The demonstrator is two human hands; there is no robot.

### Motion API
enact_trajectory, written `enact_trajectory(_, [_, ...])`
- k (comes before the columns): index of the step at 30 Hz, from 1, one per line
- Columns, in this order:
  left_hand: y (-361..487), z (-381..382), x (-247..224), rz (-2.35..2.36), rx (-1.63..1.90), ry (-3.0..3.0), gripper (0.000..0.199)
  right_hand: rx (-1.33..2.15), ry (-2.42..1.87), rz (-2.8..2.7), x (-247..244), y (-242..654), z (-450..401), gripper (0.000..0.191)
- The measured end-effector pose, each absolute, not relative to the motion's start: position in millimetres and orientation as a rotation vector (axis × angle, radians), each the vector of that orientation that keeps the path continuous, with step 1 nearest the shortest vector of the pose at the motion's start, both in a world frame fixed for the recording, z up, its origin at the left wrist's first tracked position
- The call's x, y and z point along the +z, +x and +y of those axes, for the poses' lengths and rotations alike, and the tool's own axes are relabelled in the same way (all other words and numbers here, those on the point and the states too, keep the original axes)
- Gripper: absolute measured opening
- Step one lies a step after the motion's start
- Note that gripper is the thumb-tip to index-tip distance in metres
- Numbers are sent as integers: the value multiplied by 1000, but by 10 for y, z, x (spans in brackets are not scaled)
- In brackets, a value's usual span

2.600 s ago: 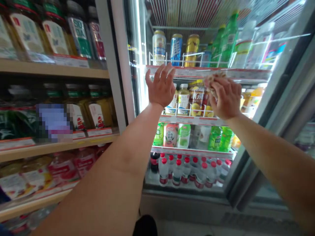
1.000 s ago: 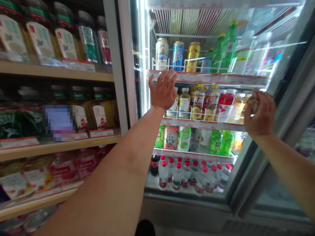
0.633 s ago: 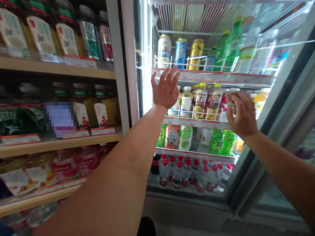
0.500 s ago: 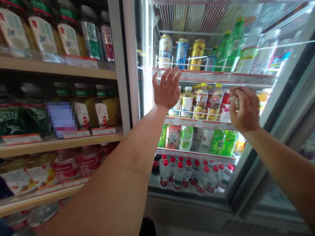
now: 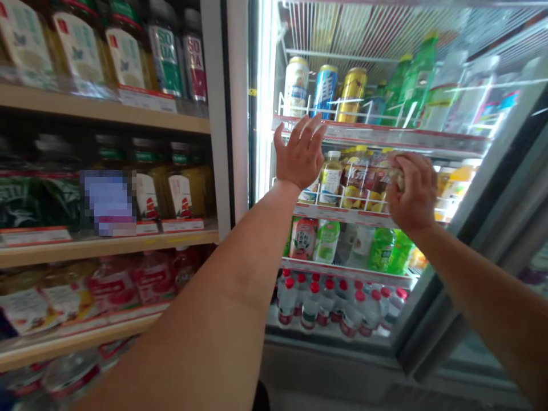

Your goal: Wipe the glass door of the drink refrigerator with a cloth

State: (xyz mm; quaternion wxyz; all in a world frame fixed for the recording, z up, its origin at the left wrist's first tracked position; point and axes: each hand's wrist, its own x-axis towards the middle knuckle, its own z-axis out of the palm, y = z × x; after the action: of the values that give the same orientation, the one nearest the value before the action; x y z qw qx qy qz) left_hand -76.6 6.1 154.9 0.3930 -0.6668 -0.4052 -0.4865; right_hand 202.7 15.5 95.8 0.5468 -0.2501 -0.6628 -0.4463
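SODA bottles [image 5: 166,54] stand left of the cooler [image 5: 329,368]; before it, left hand [image 5: 298,155] fingers-spread, right hand [image 5: 413,191] fingers clutching cloth [image 5: 398,178]

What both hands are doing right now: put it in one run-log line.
left hand: open, palm toward cooler | right hand: closed around beige wad | behind them: cans and bottles on shelves

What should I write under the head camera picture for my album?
An open left hand and a right hand holding a crumpled cloth, before a lit drinks fridge.
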Motion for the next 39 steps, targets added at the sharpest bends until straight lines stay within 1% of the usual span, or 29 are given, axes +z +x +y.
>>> enact_trajectory(3, [-767,63,1541,-1007,-1234,-1668,63,-1013,-547,-1514,957,1905,174,52])
enact_trajectory(6, [-772,84,1532,-981,-1243,-1656,64,-1081,-503,-1721,829,1778,151,58])
enact_trajectory(9, [-776,99,1529,-955,-1262,-1667,67,-1104,-503,-1826,775,1719,135,58])
enact_trajectory(13, [-772,90,1539,-1022,-1229,-1715,68,-991,-571,-1612,895,1710,183,56])
enact_trajectory(16, [-765,81,1545,-1031,-1222,-1702,66,-984,-567,-1537,896,1669,206,56])
enact_trajectory(22, [-764,94,1536,-1004,-1237,-1678,66,-1074,-557,-1799,729,1591,142,58])
enact_trajectory(28, [-778,116,1532,-978,-1256,-1684,64,-995,-610,-1555,907,1512,175,57])
enact_trajectory(33, [-775,104,1538,-974,-1271,-1703,60,-1017,-554,-1725,885,1387,147,57])
enact_trajectory(35, [-772,95,1540,-988,-1261,-1702,58,-1002,-568,-1741,976,1407,164,56])
enact_trajectory(39, [-772,89,1545,-1027,-1234,-1683,59,-942,-614,-1506,1274,1518,249,57])
